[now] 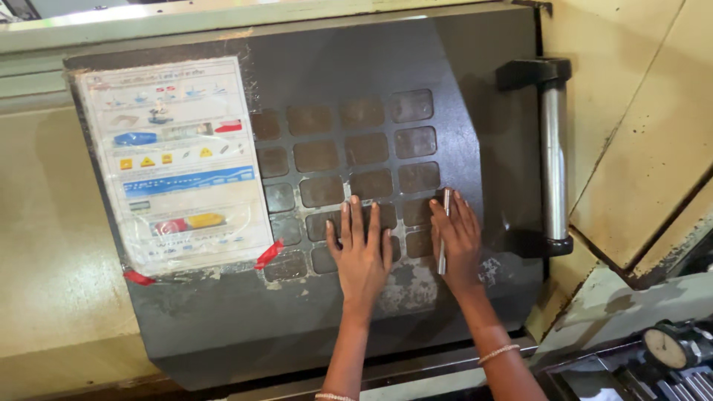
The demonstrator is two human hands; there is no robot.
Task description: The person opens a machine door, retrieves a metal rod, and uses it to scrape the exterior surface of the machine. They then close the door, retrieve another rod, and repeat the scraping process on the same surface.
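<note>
My left hand [361, 252] lies flat, fingers together, on a dark machine door [223, 327] over its grid of small square windows [349, 148]. Right beside it, my right hand [457, 241] also presses against the door and holds a thin metal rod [444, 230] upright against the panel, under the fingers and palm. Both hands sit at the lower right of the window grid. A vertical metal bar handle [553, 160] is mounted on the door just right of my right hand.
A laminated instruction sheet [174, 160] is taped to the door's left part with red tape. Cream machine housing [52, 245] surrounds the door. A round dial gauge [666, 347] and metal parts lie at the lower right.
</note>
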